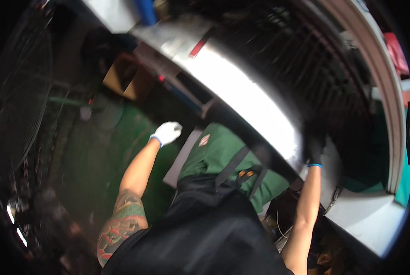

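- The right hand (314, 149), in a dark glove, rests on the shiny metal panel (241, 98) at its lower edge; its finger state cannot be told through the blur.
- The left hand (167, 133), white-gloved with fingers curled shut, hangs free over the green floor (108, 151).
- A firmer grip with both hands on the panel would likely steady it.

Floor (99, 151): green, dim, blurred; spreads left of the shiny metal counter edge (241, 96).
Cardboard box (122, 75): brown, open; apparently on the floor, below and left of the counter edge's upper end.
Wire fan guard (19, 91): round, dark; far left of the counter edge.
White surface (370, 220): flat; low right of the counter edge.
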Action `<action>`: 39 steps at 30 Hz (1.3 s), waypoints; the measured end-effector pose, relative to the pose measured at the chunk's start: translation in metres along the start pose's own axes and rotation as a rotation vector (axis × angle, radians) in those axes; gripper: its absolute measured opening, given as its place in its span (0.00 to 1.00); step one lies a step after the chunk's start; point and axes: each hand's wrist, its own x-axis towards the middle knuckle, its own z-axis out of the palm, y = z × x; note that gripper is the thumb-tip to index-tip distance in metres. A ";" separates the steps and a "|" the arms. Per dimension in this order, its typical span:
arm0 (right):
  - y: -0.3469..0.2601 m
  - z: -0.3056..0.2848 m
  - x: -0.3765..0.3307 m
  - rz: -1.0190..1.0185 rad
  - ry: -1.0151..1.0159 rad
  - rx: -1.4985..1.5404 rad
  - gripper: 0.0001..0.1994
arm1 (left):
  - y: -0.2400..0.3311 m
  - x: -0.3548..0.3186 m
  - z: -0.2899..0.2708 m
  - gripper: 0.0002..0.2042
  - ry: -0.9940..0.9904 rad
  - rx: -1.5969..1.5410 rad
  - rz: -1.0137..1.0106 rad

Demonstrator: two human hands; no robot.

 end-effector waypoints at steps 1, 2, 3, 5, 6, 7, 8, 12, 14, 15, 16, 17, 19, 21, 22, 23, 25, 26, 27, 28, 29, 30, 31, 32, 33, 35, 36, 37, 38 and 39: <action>-0.009 -0.009 -0.012 0.009 -0.111 0.009 0.25 | -0.005 -0.030 0.002 0.17 -0.125 -0.125 -0.154; 0.026 0.016 -0.030 -0.004 0.165 0.642 0.23 | 0.010 -0.040 -0.010 0.16 -0.245 -0.253 -0.261; 0.025 0.018 -0.045 0.005 0.184 0.572 0.22 | 0.019 -0.053 -0.023 0.16 -0.343 -0.381 -0.381; 0.015 0.010 -0.091 0.047 0.215 0.651 0.19 | 0.014 -0.093 -0.018 0.18 -0.431 -0.333 -0.475; 0.015 0.005 -0.124 0.106 0.212 0.810 0.18 | 0.013 -0.118 -0.016 0.19 -0.503 -0.290 -0.524; 0.025 0.003 -0.154 0.138 0.184 0.674 0.14 | 0.016 -0.135 -0.014 0.20 -0.545 -0.276 -0.543; 0.036 -0.002 -0.184 0.176 0.156 0.532 0.12 | 0.021 -0.152 -0.009 0.21 -0.596 -0.259 -0.555; 0.032 -0.013 -0.251 0.282 0.206 0.633 0.09 | 0.027 -0.190 0.034 0.25 -0.580 -0.522 -0.712; 0.025 -0.016 -0.246 0.433 0.230 0.727 0.09 | 0.037 -0.166 0.032 0.24 -0.610 -0.258 -0.611; 0.021 -0.017 -0.238 0.408 0.258 0.735 0.10 | 0.042 -0.149 0.022 0.23 -0.639 -0.064 -0.500; 0.012 -0.020 -0.228 0.474 0.284 0.873 0.10 | 0.048 -0.132 0.012 0.23 -0.665 0.128 -0.385; 0.007 -0.022 -0.218 0.434 0.298 0.834 0.10 | 0.056 -0.118 0.003 0.22 -0.614 0.158 -0.409; 0.001 -0.029 -0.190 0.309 0.276 0.718 0.11 | 0.067 -0.097 -0.017 0.19 -0.453 0.213 -0.259; -0.012 -0.039 -0.151 0.116 0.267 0.581 0.12 | 0.082 -0.080 -0.035 0.16 -0.198 0.128 -0.180; -0.022 -0.044 -0.125 0.005 0.291 0.513 0.13 | 0.100 -0.068 -0.049 0.14 -0.084 0.131 -0.130; -0.024 -0.041 -0.098 -0.069 0.353 0.467 0.12 | 0.113 -0.057 -0.059 0.13 0.038 0.068 -0.063; -0.019 -0.029 -0.039 -0.183 0.361 0.334 0.17 | 0.153 -0.028 -0.080 0.13 0.236 -0.044 0.072; -0.012 -0.026 -0.015 -0.226 0.291 0.249 0.23 | 0.177 -0.018 -0.090 0.12 0.320 -0.060 0.174; -0.015 -0.028 0.005 -0.167 0.158 0.267 0.24 | 0.192 -0.007 -0.096 0.11 0.348 -0.214 0.203; -0.019 -0.023 0.024 -0.184 0.157 0.229 0.24 | 0.216 0.006 -0.105 0.10 0.418 -0.142 0.401; -0.021 -0.019 0.041 -0.194 0.156 0.186 0.23 | 0.240 0.022 -0.116 0.10 0.431 -0.016 0.526; -0.024 0.000 0.059 -0.286 0.282 0.095 0.21 | 0.260 0.035 -0.123 0.11 0.458 0.122 0.642; -0.031 0.008 0.075 -0.381 0.411 0.002 0.19 | 0.272 0.046 -0.124 0.13 0.453 0.187 0.662; -0.034 0.009 0.081 -0.325 0.400 0.076 0.19 | 0.285 0.056 -0.123 0.16 0.445 0.250 0.682; -0.041 0.007 0.078 -0.278 0.377 0.154 0.18 | 0.292 0.064 -0.117 0.18 0.440 0.312 0.680; -0.044 0.007 0.065 -0.187 0.318 0.240 0.19 | 0.315 0.077 -0.105 0.17 0.411 0.351 0.779; -0.045 0.005 0.062 -0.158 0.293 0.248 0.19 | 0.318 0.083 -0.099 0.16 0.420 0.419 0.819; -0.050 -0.002 0.056 -0.148 0.258 0.197 0.19 | 0.313 0.087 -0.093 0.16 0.474 0.411 0.815; -0.057 -0.006 0.058 -0.102 0.167 0.157 0.20 | 0.309 0.087 -0.088 0.16 0.527 0.404 0.810; -0.062 -0.006 0.056 -0.087 0.164 0.144 0.20 | 0.306 0.088 -0.091 0.15 0.509 0.387 0.780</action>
